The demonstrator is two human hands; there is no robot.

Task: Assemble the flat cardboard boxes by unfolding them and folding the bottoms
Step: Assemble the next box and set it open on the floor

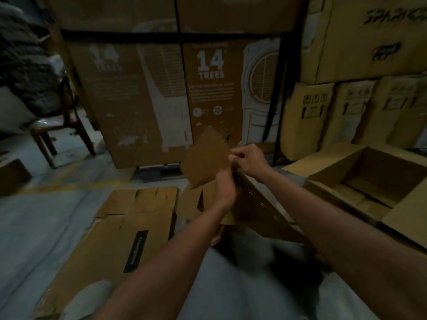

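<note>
I hold a brown cardboard box (pixel 256 204) tilted in front of me above my lap. One of its flaps (pixel 208 158) stands up toward the far boxes. My right hand (pixel 248 159) pinches the flap's right edge near the box corner. Just below it, my left hand (pixel 225 189) grips the box edge, fingers wrapped around the cardboard. Several flat, folded boxes (pixel 129 227) lie stacked on the floor at my left, the top one bearing a black label. The scene is dim and slightly blurred.
An assembled open box (pixel 369 181) sits on the right. Tall printed cartons (pixel 161 100) stand close ahead, and more stacked cartons (pixel 358 65) fill the right back. A wooden chair (pixel 62 125) stands at the left. Grey floor (pixel 46 215) shows at the left.
</note>
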